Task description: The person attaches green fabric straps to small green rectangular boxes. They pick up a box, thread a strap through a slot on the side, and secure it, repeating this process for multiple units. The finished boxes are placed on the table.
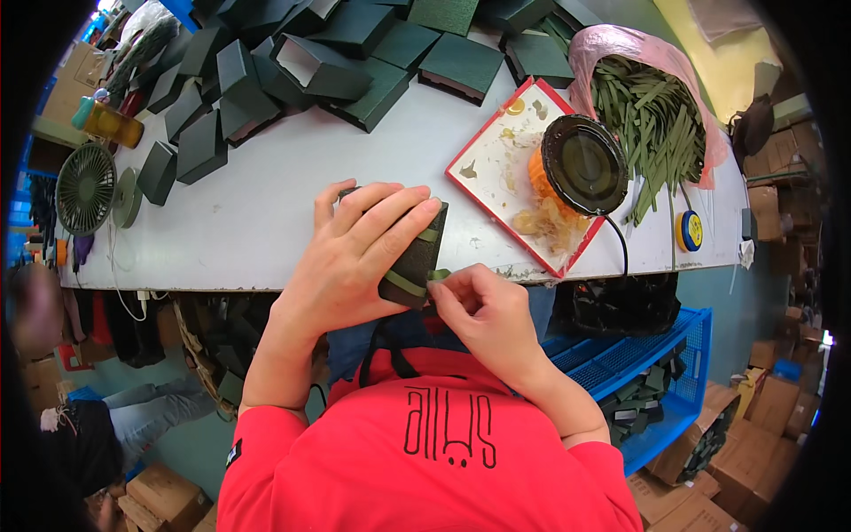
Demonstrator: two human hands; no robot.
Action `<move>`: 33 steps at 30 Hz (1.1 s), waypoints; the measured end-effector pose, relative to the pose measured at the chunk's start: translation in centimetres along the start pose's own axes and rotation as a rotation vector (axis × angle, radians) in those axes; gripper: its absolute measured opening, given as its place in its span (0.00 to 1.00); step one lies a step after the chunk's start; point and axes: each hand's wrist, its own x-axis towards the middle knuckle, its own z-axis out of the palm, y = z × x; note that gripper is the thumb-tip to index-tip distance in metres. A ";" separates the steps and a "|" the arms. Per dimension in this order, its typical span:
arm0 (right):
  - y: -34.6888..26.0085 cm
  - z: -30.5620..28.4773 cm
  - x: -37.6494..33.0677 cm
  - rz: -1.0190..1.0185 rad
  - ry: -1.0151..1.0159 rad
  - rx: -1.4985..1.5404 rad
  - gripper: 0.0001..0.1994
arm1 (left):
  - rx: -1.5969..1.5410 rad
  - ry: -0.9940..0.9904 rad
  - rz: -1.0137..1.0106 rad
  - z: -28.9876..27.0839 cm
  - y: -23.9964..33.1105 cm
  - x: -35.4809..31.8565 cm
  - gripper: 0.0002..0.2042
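A small dark green box (415, 262) is at the table's front edge, partly covered by my left hand (359, 244). That hand is wrapped over the box from the left, its fingers across the top. A green ribbon (405, 284) runs across the near part of the box, and another strip crosses farther up. My right hand (487, 312) pinches the ribbon's loose end just off the box's near right corner, thumb against forefinger. The underside of the box is hidden.
Many dark green boxes (372, 89) are heaped at the back. Right of my hands, a red-edged tray (483, 173) holds an orange pot with a black round top (584, 165). Beyond lie cut green ribbons (651, 115) in a pink bag. A fan (86, 188) stands left; a blue crate (683, 390) sits below right.
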 end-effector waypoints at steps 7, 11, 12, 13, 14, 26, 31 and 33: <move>0.1 0.2 0.4 0.098 -0.058 0.066 0.07 | 0.026 -0.022 0.052 -0.1 0.3 0.4 0.41; -0.2 -0.1 0.3 0.079 -0.056 0.024 0.06 | -0.010 -0.008 0.042 0.1 0.0 0.3 0.42; 0.0 0.0 0.3 0.080 -0.057 0.043 0.06 | -0.012 -0.008 0.040 0.0 0.0 0.2 0.42; 0.1 0.0 0.3 0.081 -0.059 0.062 0.05 | -0.014 -0.008 0.037 0.0 0.0 0.2 0.42; 0.0 0.0 0.3 0.092 -0.067 0.073 0.05 | -0.008 -0.012 0.039 0.0 0.0 0.2 0.42; 0.4 -0.1 0.5 0.189 -0.110 0.110 0.06 | -0.033 -0.024 0.008 0.5 -0.1 0.0 0.42; 0.3 -0.2 0.5 0.166 -0.114 0.132 0.06 | -0.018 -0.049 0.012 0.1 -0.1 0.1 0.43; 0.4 0.0 0.6 0.183 -0.119 0.136 0.06 | -0.009 -0.045 -0.005 0.3 -0.1 0.0 0.42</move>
